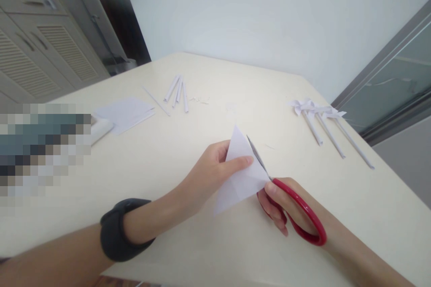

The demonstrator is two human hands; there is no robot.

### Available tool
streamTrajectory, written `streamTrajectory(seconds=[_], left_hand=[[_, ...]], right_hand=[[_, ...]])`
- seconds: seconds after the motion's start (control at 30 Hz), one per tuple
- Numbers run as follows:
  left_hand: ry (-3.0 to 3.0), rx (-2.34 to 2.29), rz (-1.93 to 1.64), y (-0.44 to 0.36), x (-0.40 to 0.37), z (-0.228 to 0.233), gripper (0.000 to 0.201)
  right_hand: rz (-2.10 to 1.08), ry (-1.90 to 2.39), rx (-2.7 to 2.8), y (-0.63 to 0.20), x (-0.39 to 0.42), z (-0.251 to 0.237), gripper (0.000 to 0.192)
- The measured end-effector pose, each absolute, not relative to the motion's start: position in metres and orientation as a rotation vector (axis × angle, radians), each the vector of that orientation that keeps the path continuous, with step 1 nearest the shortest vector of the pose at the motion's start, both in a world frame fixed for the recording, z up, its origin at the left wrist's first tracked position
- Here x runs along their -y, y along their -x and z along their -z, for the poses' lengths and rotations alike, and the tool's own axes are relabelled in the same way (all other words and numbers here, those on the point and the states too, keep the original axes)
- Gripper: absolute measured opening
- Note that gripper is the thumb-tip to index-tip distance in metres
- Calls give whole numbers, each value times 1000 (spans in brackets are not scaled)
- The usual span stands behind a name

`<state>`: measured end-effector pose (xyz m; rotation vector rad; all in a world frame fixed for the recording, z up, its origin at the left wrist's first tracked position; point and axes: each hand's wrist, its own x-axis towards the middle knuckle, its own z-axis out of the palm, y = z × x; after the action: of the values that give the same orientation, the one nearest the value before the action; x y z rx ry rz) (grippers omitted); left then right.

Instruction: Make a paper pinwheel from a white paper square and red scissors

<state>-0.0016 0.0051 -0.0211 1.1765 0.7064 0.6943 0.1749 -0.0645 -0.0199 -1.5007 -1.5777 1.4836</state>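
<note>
My left hand [220, 166] pinches a folded, roughly triangular piece of white paper [240, 184], thumb on top and fingers underneath. A pair of scissors [305, 208] with red handles is in my right hand [283, 197], which is closed round the handles. The metal blades lie along the right edge of the paper, pointing up and away from me. Part of the lower blade is hidden by the sheet. A dark band circles my left wrist.
Several rolled paper sticks [184, 97] and paper scraps lie at the far middle. Left of them are a thin stick [156, 101] and a stack of white sheets [124, 114]. Paper pinwheels on sticks [328, 128] lie at the right on the white table [188, 251]. A blurred-out patch covers the left edge.
</note>
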Motion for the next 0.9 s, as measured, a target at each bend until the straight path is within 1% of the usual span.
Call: streamTrajectory(seconds=[0.23, 0.6, 0.9], left_hand=[[-1199, -706, -696, 2, -5, 21, 23], [-1257, -716, -795, 1, -10, 13, 24], [-1225, -691, -760, 2, -10, 14, 18]], right_hand=[[-1513, 1536, 1561, -177, 64, 23, 42], [-1418, 1695, 1529, -174, 59, 26, 46], [-1456, 1537, 1556, -173, 65, 19, 49]])
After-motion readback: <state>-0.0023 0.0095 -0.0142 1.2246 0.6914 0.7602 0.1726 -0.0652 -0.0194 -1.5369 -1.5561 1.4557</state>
